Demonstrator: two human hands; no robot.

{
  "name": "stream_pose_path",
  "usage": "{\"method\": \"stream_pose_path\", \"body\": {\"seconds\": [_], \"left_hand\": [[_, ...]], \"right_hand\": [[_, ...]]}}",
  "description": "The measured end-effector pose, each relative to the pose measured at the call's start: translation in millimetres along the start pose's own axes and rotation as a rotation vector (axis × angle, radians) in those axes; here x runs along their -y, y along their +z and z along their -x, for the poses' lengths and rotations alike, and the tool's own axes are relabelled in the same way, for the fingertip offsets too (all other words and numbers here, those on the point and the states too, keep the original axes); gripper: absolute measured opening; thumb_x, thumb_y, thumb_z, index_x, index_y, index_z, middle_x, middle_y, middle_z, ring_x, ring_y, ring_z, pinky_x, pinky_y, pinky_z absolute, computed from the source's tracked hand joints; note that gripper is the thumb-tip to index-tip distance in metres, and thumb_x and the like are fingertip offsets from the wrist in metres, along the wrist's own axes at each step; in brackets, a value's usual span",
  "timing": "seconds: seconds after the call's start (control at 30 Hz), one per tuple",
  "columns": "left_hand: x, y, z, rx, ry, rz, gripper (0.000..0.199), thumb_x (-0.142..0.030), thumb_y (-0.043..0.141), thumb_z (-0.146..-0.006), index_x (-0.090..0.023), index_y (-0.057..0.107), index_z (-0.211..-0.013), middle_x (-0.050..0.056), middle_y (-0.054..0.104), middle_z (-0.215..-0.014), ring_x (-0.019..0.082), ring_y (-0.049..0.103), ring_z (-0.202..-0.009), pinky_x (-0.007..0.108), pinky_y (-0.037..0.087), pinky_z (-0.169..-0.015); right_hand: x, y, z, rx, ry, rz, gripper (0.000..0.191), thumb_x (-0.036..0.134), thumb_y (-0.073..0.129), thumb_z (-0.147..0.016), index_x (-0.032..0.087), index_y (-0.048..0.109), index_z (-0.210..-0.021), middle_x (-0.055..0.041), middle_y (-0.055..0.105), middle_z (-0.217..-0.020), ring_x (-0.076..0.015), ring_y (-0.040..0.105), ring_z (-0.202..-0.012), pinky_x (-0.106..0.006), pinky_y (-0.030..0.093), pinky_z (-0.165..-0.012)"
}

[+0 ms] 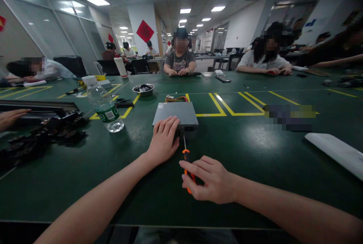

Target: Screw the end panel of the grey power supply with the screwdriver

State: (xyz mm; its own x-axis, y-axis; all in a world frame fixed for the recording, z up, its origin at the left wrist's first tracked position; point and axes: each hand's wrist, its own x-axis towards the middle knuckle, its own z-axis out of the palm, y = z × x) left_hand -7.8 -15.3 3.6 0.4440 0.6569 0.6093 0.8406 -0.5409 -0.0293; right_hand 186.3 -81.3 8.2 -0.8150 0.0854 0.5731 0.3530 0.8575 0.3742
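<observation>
My right hand (211, 179) closed its fingertips round the screwdriver's (186, 155) handle, shaft beyond them, pointing away toward the power supply (176, 113).

Note the grey rectangular metal case (176, 111) on the broad green tabletop (136, 195), with the slim orange-and-black screwdriver (186, 155) before it. Find the thin multicoloured wires (177, 99) directly behind the case. Place the clear plastic bottle with green label (105, 104) to its left, and the tangled black parts (42, 136) farther left. Log the round metal bowl (143, 92) behind and left of the case, with small dark pieces (145, 88) in it. Record the tall white cup (121, 68) beyond the bottle, and the long white smooth object (337, 154) at far right.
</observation>
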Motion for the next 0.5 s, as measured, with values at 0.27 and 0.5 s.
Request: {"method": "stream_pose_path", "body": {"seconds": [0.27,0.5], "left_hand": [[-1,0.7,-17,-0.034,0.010,0.012,0.030,-0.019,0.045,-0.082,-0.018,0.048,-0.112,0.010,0.054,-0.124,0.023,0.045,-0.119,0.043,0.025,-0.104],[3,8.1,-16,-0.098,0.038,0.060,0.030,-0.023,0.046,-0.084,-0.017,0.046,-0.114,0.012,0.054,-0.126,0.024,0.047,-0.118,0.044,0.028,-0.100]], "right_hand": [[-3,-3,-1,-0.144,0.063,-0.112,0.010,0.027,0.050,-0.087,0.017,0.051,-0.089,-0.0099,0.068,-0.097,-0.0115,0.061,-0.070,-0.024,0.049,-0.060],[0,-9,-4,-0.050,0.086,-0.151,0.025,0.032,0.045,-0.088,0.020,0.056,-0.106,-0.0130,0.063,-0.103,-0.0141,0.062,-0.070,-0.026,0.049,-0.059]]}}
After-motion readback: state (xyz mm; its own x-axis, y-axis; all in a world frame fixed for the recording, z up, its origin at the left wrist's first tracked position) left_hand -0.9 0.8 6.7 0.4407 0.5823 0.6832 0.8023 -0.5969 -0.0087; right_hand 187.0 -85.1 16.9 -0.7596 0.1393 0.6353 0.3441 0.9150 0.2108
